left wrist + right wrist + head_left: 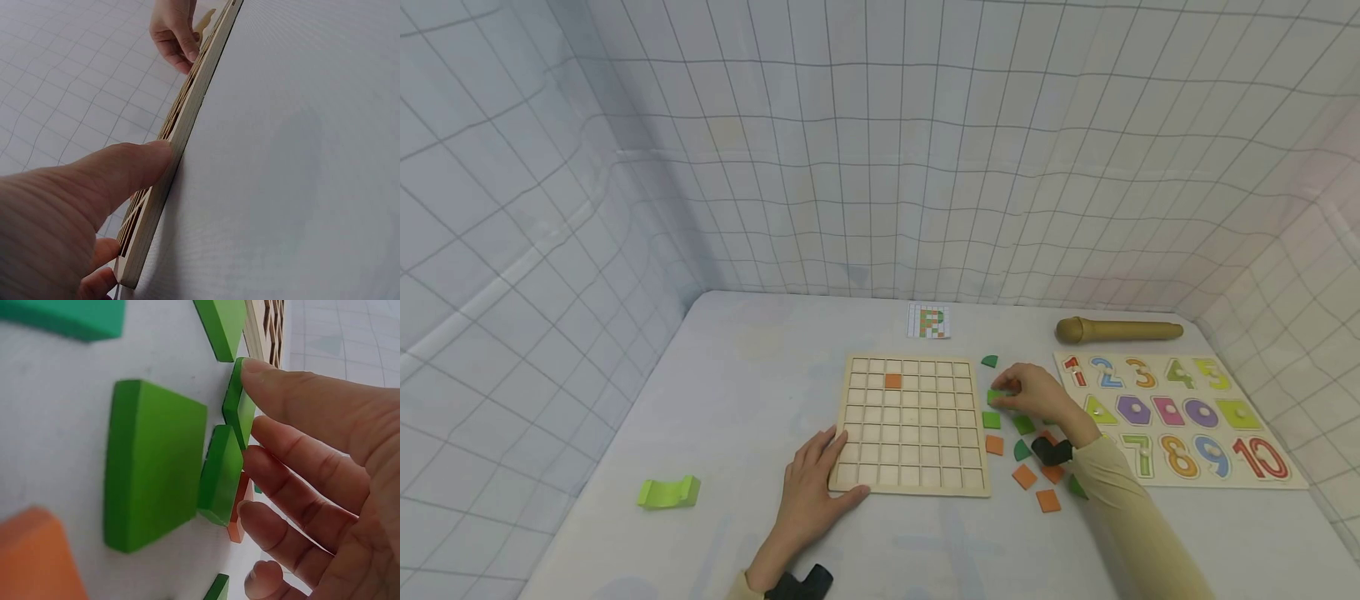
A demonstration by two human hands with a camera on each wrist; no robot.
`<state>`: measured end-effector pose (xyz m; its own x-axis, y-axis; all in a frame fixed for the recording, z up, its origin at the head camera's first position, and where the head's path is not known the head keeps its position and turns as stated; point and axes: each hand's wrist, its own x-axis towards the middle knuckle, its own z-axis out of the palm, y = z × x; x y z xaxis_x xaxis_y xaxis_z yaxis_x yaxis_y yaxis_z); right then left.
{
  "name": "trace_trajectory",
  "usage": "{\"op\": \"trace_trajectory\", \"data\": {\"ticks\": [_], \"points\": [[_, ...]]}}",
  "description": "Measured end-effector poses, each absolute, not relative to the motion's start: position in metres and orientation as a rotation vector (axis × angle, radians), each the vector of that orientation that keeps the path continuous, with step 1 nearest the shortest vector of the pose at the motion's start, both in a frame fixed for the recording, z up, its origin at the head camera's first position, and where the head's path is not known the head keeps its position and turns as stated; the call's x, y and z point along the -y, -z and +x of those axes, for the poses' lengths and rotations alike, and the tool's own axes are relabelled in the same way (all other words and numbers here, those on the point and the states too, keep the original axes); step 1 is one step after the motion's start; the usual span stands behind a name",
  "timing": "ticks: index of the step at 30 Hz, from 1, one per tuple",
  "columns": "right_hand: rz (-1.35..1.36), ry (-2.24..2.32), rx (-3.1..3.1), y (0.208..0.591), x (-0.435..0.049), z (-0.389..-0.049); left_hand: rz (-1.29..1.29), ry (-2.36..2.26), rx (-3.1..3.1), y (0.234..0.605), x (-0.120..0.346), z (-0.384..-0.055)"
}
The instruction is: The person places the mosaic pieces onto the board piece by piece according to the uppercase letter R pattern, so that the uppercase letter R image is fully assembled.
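Showing the whole bench (pixel 730 375), the head view has a wooden grid board (pixel 907 495) as its centre. An orange square (pixel 892 381) sits in the board's second row from the far edge, third cell from the left. The left hand (pixel 811 492) rests at the board's near left corner, fingers loosely extended along the side and thumb at the near edge. Just right of the board, the right hand (pixel 1030 390) pinches a bright green tile (pixel 992 395) between thumb and fingers. Other loose green and orange tiles (pixel 1048 501) lie to the board's right, some partly hidden by the right arm. Farther right is a number puzzle (pixel 1242 482); a brown microphone-shaped object (pixel 1120 330) lies beyond the board to the right. A small pattern card (pixel 928 321) lies beyond the board's far edge, and a light green block (pixel 668 492) stands well to its left.

From the left wrist, the thumb touches the board's edge, with fingertips by its corner.

At the right wrist, the thumb tip touches the pinched tile near the board, and a bigger-looking green piece (pixel 165 469) lies in front.
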<state>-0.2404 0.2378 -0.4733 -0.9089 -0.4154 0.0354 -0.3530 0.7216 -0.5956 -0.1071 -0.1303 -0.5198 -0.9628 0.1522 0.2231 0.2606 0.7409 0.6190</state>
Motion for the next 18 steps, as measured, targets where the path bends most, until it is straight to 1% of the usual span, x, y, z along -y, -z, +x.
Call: {"op": "trace_trajectory", "data": {"ticks": [18], "points": [[-0.596,0.934,-2.794,0.4736,-0.2354,-0.2412,-0.34,1.027,2.782,0.5203,0.1309,-0.1077]]}}
